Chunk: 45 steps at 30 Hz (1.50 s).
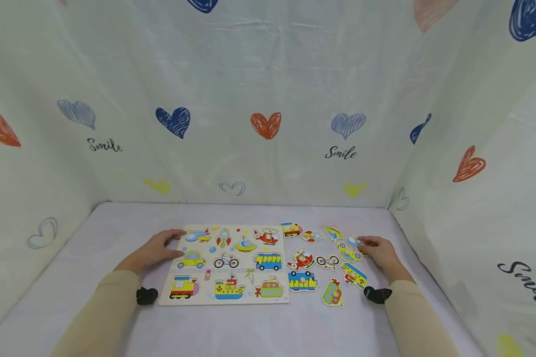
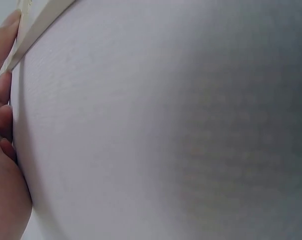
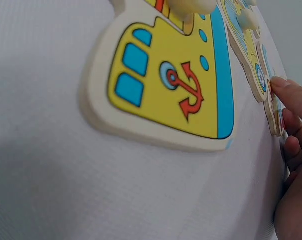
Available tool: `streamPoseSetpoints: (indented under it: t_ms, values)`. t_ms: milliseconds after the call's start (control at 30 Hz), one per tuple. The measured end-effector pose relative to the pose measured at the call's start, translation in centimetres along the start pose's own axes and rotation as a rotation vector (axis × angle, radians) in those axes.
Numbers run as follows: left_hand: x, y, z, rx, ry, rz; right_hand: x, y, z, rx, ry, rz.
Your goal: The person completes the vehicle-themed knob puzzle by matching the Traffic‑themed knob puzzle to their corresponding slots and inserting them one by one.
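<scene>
A flat puzzle board printed with vehicles lies on the table. My left hand rests at its left edge, thumb and forefinger spread apart along the rim; the left wrist view shows fingertips against the board's edge. My right hand is at the far right of the loose pieces, thumb and forefinger pinching the blue-and-white airplane puzzle piece, which is partly hidden. Just beside it lie the yellow car piece and the boat piece, the latter large in the right wrist view.
Right of the board lie more knobbed pieces: train, rocket, flying saucer, helicopter, bicycle, upside-down bus and submarine. A heart-printed curtain surrounds the white table.
</scene>
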State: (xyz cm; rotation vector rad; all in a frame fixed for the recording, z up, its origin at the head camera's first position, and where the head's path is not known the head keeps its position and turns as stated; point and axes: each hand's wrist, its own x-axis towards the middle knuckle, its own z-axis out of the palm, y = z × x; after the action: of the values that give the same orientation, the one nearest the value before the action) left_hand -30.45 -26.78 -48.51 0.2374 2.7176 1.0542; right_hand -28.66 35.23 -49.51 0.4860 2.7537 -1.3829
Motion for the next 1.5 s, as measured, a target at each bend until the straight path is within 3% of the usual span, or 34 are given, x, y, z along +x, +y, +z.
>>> streamPoseSetpoints:
  t_ms: [367, 967, 1267, 1500]
  values:
    - [-0.1, 0.7, -0.4, -0.010, -0.044, -0.027, 0.3, 0.1, 0.3, 0.009, 0.037, 0.036]
    - [-0.1, 0.6, -0.8, -0.025, -0.051, -0.038, 0.3, -0.1, 0.9, 0.031, 0.092, 0.072]
    - [-0.8, 0.5, -0.7, -0.014, -0.033, -0.059, 0.4, -0.2, 1.4, -0.006, 0.123, 0.034]
    - [-0.5, 0.7, -0.8, -0.022, -0.036, -0.039, -0.2, -0.3, 1.2, 0.042, 0.177, 0.059]
